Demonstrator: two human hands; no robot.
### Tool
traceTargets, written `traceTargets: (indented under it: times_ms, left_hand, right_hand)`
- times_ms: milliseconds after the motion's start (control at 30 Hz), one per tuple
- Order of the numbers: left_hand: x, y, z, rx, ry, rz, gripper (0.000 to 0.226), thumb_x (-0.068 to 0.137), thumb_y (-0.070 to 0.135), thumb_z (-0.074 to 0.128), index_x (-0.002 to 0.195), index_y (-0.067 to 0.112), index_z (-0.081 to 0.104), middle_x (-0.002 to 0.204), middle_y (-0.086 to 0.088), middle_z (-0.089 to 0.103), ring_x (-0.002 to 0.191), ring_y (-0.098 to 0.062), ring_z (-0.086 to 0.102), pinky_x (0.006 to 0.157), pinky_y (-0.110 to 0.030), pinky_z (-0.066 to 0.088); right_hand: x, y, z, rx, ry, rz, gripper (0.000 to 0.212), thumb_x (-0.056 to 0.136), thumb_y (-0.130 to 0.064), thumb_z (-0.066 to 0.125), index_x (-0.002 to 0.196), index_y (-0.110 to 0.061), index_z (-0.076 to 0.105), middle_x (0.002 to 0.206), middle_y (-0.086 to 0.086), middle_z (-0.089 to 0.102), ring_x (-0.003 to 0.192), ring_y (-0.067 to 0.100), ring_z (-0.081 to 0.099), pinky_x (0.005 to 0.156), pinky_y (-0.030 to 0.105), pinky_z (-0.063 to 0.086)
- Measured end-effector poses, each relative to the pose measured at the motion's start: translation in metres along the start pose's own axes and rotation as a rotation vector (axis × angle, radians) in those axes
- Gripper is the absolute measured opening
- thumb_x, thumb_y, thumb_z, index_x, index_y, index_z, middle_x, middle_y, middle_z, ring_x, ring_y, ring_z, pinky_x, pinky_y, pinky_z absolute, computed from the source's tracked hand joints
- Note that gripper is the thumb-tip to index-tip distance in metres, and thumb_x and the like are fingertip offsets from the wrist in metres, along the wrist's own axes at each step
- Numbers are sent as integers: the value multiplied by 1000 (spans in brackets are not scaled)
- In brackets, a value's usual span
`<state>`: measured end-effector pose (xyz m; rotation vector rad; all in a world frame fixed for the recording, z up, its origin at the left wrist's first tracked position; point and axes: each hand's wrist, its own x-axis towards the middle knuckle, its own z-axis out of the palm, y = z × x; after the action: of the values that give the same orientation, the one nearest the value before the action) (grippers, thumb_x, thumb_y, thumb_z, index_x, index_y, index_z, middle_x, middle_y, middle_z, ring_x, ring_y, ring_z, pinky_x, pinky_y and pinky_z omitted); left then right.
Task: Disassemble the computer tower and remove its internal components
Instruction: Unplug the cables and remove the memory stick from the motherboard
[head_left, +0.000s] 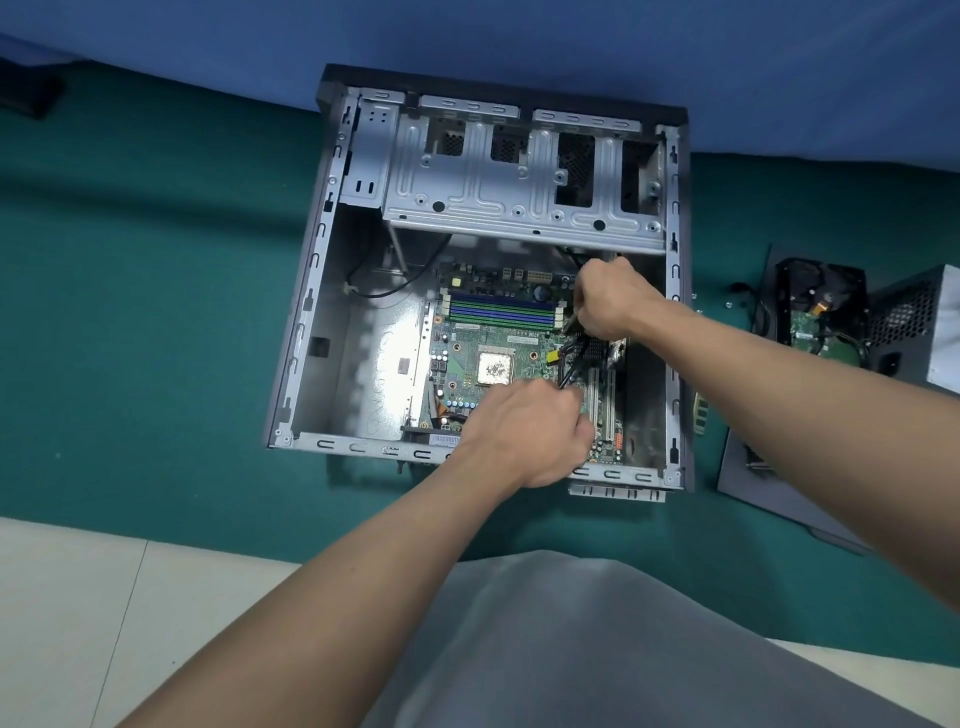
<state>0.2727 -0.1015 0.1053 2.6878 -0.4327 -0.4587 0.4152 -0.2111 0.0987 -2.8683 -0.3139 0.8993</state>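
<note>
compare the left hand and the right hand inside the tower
The left hand is by the tower's near rim, over the motherboard's lower part; the right hand is deeper in, just under the drive cage. The right hand grips the upper end of the black cables; the left hand seems to pinch their lower end, at the board. Both are bare, curled, and on the same bundle.

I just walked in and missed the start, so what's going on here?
A person is stripping an open computer case lying on a green mat. Both hands are inside it: the right hand grips a bundle of black cables, and the left hand holds their lower end near the motherboard, which is still in the case. A hard drive and power supply lie outside, to the right.
</note>
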Motion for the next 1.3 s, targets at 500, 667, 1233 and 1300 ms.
traceTargets:
  times_ms: [500,667,1233,1300]
  left_hand:
    - [0,-1,1,-5,24,3,29,94,36,33,83,15,50,72,-6,57,62,-24,49,59,-34,34]
    - [0,-1,1,-7,14,1,30,95,36,32,84,15,49,73,-6,57,62,-22,50,59,-34,35]
    - [0,-1,1,-18,27,9,29,94,34,33,82,14,51,70,-5,56,58,-21,48,59,-33,34]
    - [-1,-1,0,-20,28,9,29,94,34,33,83,14,50,71,-5,57,59,-21,48,59,-33,34]
  right_hand:
    - [4,-6,-1,-294,-98,-116,14,90,-6,42,76,-6,43,86,9,47,78,28,53,69,34,44]
    - [1,-6,-5,-417,-119,-232,22,84,-1,44,65,-11,41,71,6,40,59,21,44,52,30,33]
    - [6,-5,-5,-202,-28,-150,10,82,-1,52,85,-6,60,85,14,56,74,31,54,67,35,47]
    - [7,-4,-4,-188,-52,-140,12,85,-3,52,92,-5,61,92,15,58,80,32,55,71,36,49]
